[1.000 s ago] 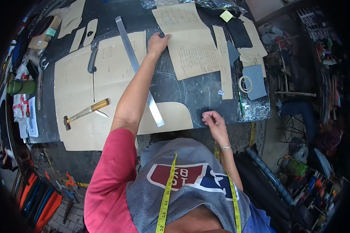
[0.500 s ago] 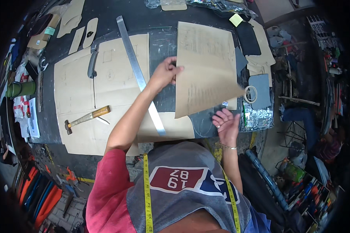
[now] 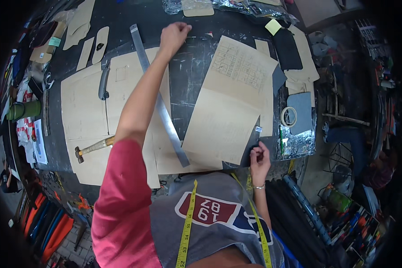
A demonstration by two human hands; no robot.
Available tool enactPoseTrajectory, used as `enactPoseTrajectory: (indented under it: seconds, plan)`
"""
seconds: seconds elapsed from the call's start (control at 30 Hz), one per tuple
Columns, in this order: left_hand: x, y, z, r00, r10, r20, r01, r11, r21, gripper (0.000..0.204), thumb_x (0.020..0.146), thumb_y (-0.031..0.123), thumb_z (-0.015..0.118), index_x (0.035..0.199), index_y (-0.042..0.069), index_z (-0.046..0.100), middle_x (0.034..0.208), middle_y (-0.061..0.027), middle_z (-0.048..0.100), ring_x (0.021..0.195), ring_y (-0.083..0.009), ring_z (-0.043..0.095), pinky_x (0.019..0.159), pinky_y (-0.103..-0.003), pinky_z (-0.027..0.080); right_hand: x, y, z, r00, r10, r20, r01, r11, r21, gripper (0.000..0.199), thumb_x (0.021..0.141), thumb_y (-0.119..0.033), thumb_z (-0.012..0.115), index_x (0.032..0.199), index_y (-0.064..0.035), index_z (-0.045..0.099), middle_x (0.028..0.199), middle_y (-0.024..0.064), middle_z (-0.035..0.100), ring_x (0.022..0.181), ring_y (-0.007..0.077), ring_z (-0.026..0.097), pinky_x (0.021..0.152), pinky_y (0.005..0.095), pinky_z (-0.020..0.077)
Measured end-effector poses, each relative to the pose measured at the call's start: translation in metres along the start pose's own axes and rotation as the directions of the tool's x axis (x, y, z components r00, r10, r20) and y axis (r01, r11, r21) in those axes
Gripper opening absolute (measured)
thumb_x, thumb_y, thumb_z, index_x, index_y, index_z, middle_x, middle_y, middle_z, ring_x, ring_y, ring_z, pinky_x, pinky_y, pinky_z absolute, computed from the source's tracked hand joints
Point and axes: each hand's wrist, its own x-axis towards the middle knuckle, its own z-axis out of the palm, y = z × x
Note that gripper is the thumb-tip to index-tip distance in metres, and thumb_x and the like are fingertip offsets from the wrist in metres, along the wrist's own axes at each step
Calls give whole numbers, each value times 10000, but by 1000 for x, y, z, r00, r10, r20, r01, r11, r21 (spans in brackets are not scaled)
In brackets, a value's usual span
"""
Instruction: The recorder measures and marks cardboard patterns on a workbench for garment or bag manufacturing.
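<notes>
My left hand is stretched over the far part of the dark table, fingers drawn together; what they pinch, if anything, is hidden. Under that forearm lie a steel ruler and a large brown pattern sheet. To its right, a loose brown paper sheet with pen lines and writing rests at a slant. My right hand hovers by this sheet's near right corner, fingers loosely bent and apart, with nothing visible in them. On the pattern sheet are a utility knife and a hammer, its handle end hidden by my arm.
A roll of tape sits on grey pieces at the right. Behind it are a black piece and a yellow note pad. Plastic-wrapped items line the far edge. A green cylinder stands at the left. A tape measure hangs round my neck.
The brown paper sheet, raised in my left hand before, now lies slanted on the table. My left hand has moved away to the far side; my right hand has lowered slightly and bent its fingers.
</notes>
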Motion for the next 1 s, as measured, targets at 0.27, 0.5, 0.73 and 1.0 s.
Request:
enactPoseTrajectory:
  seconds: [0.27, 0.5, 0.73, 1.0]
  plan:
    - [88, -4, 52, 943, -318, -99, 330, 852, 406, 689, 816, 604, 688, 1244, 64, 674, 1393, -183, 527, 1296, -380, 492, 1054, -518, 367, -3, 5, 13, 929, -370, 19, 349, 855, -383, 370, 783, -111, 778, 1114, -25, 637, 992, 134, 584, 825, 235, 545, 700, 323, 462]
    - [109, 17, 66, 874, -446, -192, 486, 789, 376, 692, 833, 465, 702, 1379, 66, 555, 1409, -159, 519, 1337, -357, 448, 1047, -570, 329, -2, 6, 16, 909, -417, 21, 380, 807, -452, 373, 763, -154, 789, 1076, -34, 626, 987, 169, 586, 884, 319, 562, 726, 382, 461]
    - [132, 18, 70, 870, -488, -68, 482, 817, 315, 488, 860, 291, 636, 1299, 77, 636, 1407, -127, 566, 1320, -331, 502, 1048, -539, 376, 0, 3, 12, 908, -418, 8, 374, 803, -464, 380, 758, -162, 797, 1065, -22, 622, 977, 173, 588, 900, 332, 568, 748, 398, 468]
    - [146, -59, 50, 876, -257, 409, 432, 794, -427, 190, 779, 6, 776, 927, 24, 657, 817, -73, 693, 645, -136, 687, 518, -238, 566, -1, 2, 16, 920, -392, 12, 360, 831, -423, 390, 765, -187, 798, 1062, -13, 614, 975, 178, 606, 938, 384, 571, 844, 462, 465]
